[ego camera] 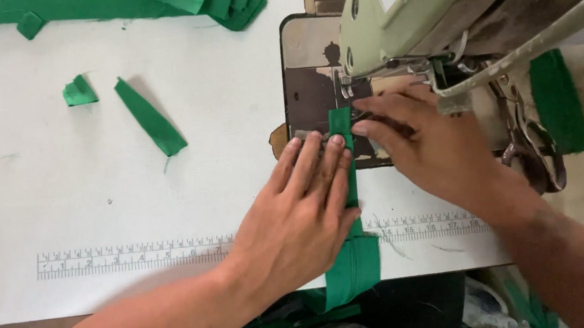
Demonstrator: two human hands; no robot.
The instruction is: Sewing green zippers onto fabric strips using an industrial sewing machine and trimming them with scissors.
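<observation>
The left hand (296,218) lies flat, fingers together, pinning the green fabric strip (345,181) to the white table (68,200); the right hand (428,147) pinches its top at the sewing machine's presser foot (345,92); feeding straight demands steady, even pressure.

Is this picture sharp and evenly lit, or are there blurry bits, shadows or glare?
Head view: bright, even light with no strong glare on the white table; the left hand and green fabric strip are fairly sharp; soft shadows fall beside the loose green scrap; the sewing machine, closest to the camera, looks slightly soft, and the right hand shades the needle area.
</observation>
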